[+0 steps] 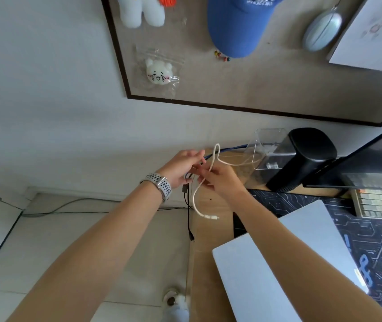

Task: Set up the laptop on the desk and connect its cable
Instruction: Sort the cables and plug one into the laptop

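While hands grip, white cable (196, 196) hangs plug-down

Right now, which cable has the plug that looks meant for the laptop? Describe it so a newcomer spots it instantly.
Start at the closed silver laptop on the desk. Just beyond its far left corner both hands meet; the white cable loops through them. Its pale plug lies on the wood, unlike the black cable hanging off the desk edge.
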`<act>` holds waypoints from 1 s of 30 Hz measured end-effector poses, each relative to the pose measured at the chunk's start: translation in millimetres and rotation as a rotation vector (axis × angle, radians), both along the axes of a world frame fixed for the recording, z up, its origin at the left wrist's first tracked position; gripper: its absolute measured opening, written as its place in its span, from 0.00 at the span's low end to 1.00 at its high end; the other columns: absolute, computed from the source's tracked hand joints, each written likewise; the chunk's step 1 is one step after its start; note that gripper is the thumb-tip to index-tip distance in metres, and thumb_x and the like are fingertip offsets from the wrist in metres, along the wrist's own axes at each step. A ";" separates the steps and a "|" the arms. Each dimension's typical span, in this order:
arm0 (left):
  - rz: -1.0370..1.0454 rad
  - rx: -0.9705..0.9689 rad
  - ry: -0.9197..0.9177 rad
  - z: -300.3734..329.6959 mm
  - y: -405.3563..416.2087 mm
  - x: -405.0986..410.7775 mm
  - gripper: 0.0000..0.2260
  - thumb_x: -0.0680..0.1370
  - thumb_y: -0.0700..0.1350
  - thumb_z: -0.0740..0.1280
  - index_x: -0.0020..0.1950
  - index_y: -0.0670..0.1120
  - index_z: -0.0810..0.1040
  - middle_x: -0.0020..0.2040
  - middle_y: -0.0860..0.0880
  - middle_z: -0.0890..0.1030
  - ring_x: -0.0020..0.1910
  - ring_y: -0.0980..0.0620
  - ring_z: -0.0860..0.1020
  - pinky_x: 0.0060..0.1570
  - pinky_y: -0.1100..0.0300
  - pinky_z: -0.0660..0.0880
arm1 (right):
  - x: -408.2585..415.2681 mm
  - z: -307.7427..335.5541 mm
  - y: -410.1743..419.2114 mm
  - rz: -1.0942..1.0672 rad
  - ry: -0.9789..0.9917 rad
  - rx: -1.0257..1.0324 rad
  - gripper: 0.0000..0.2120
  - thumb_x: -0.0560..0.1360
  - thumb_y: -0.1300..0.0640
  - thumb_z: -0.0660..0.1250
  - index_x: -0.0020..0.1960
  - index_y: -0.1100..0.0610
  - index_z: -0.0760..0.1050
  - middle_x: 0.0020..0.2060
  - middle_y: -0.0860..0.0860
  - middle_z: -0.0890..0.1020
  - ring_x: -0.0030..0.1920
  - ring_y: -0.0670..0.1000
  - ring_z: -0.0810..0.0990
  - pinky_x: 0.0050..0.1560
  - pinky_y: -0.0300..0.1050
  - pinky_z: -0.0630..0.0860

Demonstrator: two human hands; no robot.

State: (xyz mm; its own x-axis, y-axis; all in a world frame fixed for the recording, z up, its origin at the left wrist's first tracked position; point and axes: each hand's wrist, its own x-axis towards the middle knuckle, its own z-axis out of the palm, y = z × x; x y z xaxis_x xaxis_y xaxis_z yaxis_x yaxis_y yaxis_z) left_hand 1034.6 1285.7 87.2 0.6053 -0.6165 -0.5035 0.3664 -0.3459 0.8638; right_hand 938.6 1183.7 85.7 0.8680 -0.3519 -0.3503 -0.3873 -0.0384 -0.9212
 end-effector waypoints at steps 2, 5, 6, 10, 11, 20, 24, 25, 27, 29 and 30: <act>-0.058 -0.061 0.053 5.8 13.4 -21.4 0.13 0.79 0.56 0.62 0.48 0.47 0.76 0.42 0.47 0.78 0.41 0.52 0.75 0.45 0.55 0.68 | -3.9 14.8 -6.7 -0.061 -0.067 0.032 0.07 0.78 0.64 0.62 0.45 0.64 0.77 0.40 0.59 0.81 0.41 0.55 0.80 0.46 0.45 0.79; -0.119 -0.143 0.040 12.7 32.8 -61.7 0.07 0.80 0.48 0.63 0.50 0.45 0.76 0.39 0.47 0.78 0.37 0.54 0.75 0.38 0.59 0.63 | -16.7 33.3 -14.0 -0.092 -0.130 0.098 0.08 0.79 0.64 0.61 0.46 0.62 0.78 0.39 0.57 0.81 0.40 0.54 0.80 0.48 0.49 0.78; -0.118 -0.153 0.004 14.5 37.7 -75.6 0.05 0.80 0.44 0.62 0.51 0.44 0.76 0.39 0.47 0.78 0.37 0.55 0.76 0.37 0.59 0.63 | -22.8 38.1 -14.8 -0.066 -0.141 0.117 0.09 0.79 0.63 0.60 0.46 0.61 0.78 0.38 0.55 0.81 0.41 0.52 0.80 0.47 0.47 0.78; -0.012 -0.101 -0.217 20.3 53.9 -127.2 0.06 0.79 0.38 0.62 0.48 0.43 0.78 0.40 0.44 0.82 0.39 0.55 0.79 0.38 0.60 0.65 | -54.9 47.7 -6.0 0.031 -0.175 0.162 0.09 0.80 0.62 0.60 0.47 0.60 0.78 0.36 0.52 0.80 0.41 0.50 0.79 0.48 0.44 0.76; 0.042 -0.108 -0.244 20.3 56.9 -139.6 0.06 0.79 0.36 0.62 0.46 0.42 0.78 0.39 0.43 0.83 0.37 0.55 0.79 0.37 0.60 0.65 | -63.8 49.0 -3.0 0.039 -0.173 0.186 0.08 0.80 0.62 0.60 0.46 0.60 0.78 0.36 0.52 0.80 0.41 0.50 0.79 0.48 0.44 0.76; 0.773 -0.252 0.088 13.7 72.0 -209.6 0.09 0.79 0.32 0.61 0.41 0.39 0.77 0.37 0.42 0.81 0.35 0.52 0.80 0.33 0.65 0.77 | -140.2 31.5 12.9 0.381 0.076 0.021 0.08 0.73 0.57 0.70 0.52 0.58 0.81 0.41 0.51 0.82 0.42 0.46 0.79 0.47 0.39 0.75; 0.874 -0.329 0.241 6.6 74.7 -223.9 0.06 0.79 0.32 0.61 0.43 0.36 0.75 0.38 0.41 0.80 0.37 0.52 0.81 0.35 0.64 0.78 | -157.1 24.5 16.3 0.447 0.054 -0.126 0.07 0.72 0.63 0.71 0.49 0.58 0.82 0.40 0.53 0.80 0.41 0.48 0.76 0.44 0.40 0.73; 0.887 -0.343 0.274 5.4 75.4 -227.3 0.06 0.79 0.32 0.61 0.44 0.36 0.75 0.38 0.40 0.80 0.38 0.51 0.80 0.35 0.64 0.78 | -159.4 22.3 17.4 0.462 0.046 -0.172 0.07 0.72 0.64 0.71 0.49 0.59 0.82 0.40 0.54 0.81 0.41 0.48 0.77 0.43 0.39 0.73; 0.894 -0.346 0.314 1.0 77.1 -232.8 0.04 0.78 0.32 0.62 0.45 0.36 0.75 0.39 0.40 0.80 0.37 0.50 0.80 0.35 0.63 0.79 | -161.7 18.7 20.1 0.471 0.040 -0.237 0.07 0.72 0.65 0.70 0.49 0.60 0.81 0.41 0.55 0.82 0.41 0.48 0.77 0.42 0.38 0.72; 0.854 -0.266 0.282 -2.4 80.2 -236.4 0.02 0.78 0.34 0.64 0.49 0.38 0.73 0.40 0.39 0.79 0.37 0.48 0.79 0.35 0.58 0.82 | -160.9 13.5 21.5 0.475 0.039 -0.263 0.06 0.71 0.66 0.70 0.47 0.60 0.82 0.43 0.59 0.83 0.42 0.51 0.78 0.42 0.42 0.74; 0.814 -0.149 0.172 -7.9 83.0 -236.9 0.05 0.77 0.35 0.66 0.50 0.39 0.72 0.41 0.39 0.79 0.36 0.48 0.78 0.37 0.55 0.83 | -160.0 11.0 22.5 0.479 0.032 -0.278 0.06 0.70 0.66 0.70 0.46 0.59 0.82 0.43 0.60 0.83 0.42 0.55 0.78 0.43 0.47 0.77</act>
